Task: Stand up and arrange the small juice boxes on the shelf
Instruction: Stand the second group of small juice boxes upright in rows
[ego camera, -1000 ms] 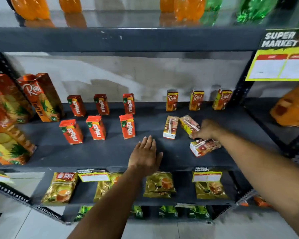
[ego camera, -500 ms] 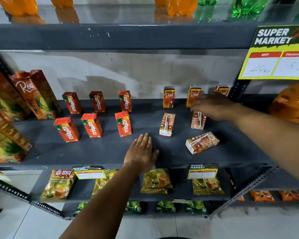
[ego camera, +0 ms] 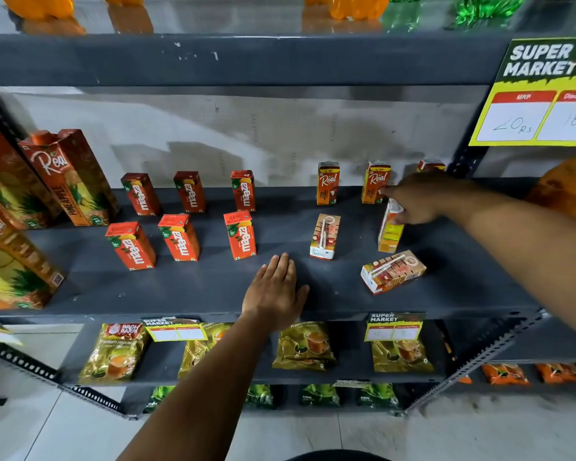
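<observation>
On the dark grey shelf (ego camera: 213, 287), my right hand (ego camera: 423, 201) grips the top of a small yellow-orange Real juice box (ego camera: 390, 232) that stands upright in the front row on the right. To its left another small Real box (ego camera: 325, 236) stands with its straw side facing me. One small Real box (ego camera: 393, 271) lies flat on its side near the front. Behind them stand two Real boxes (ego camera: 327, 184) (ego camera: 375, 183), and a third (ego camera: 431, 166) is mostly hidden by my hand. My left hand (ego camera: 273, 291) rests flat and open at the shelf's front edge.
Several small red Maaza boxes (ego camera: 180, 237) stand in two rows at centre left. Large Real pineapple cartons (ego camera: 70, 178) fill the left end. A yellow price sign (ego camera: 542, 94) hangs at upper right. Tea packets (ego camera: 305, 347) lie on the shelf below, bottles above.
My right hand left the box that lies flat, stood another box upright in the front row and now grips its top, which has turned its narrow side to me. The left hand stayed put.
</observation>
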A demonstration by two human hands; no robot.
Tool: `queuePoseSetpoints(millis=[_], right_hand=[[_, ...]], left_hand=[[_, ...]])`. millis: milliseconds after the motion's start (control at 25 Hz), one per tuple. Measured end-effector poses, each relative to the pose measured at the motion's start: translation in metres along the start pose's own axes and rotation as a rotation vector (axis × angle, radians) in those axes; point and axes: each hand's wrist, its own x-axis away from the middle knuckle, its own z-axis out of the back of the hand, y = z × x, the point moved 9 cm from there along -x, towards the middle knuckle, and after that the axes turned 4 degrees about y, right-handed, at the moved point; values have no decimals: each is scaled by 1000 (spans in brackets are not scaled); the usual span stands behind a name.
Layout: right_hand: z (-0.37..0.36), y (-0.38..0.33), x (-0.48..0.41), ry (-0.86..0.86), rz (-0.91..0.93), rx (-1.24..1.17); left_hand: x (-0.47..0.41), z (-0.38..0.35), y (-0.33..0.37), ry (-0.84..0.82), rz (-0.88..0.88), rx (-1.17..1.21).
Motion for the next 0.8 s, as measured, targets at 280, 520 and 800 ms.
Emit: queuePoseSetpoints(millis=[280, 520, 800], right_hand=[[-10, 4, -3, 12, -230, -213], [6, -20, 50, 133, 52, -702], [-89, -32, 66, -127, -23, -482]], left_hand=[[0, -1, 0, -7, 4, 0], [0, -3, 0, -6, 9, -20], [1, -4, 1, -16, 8, -36]])
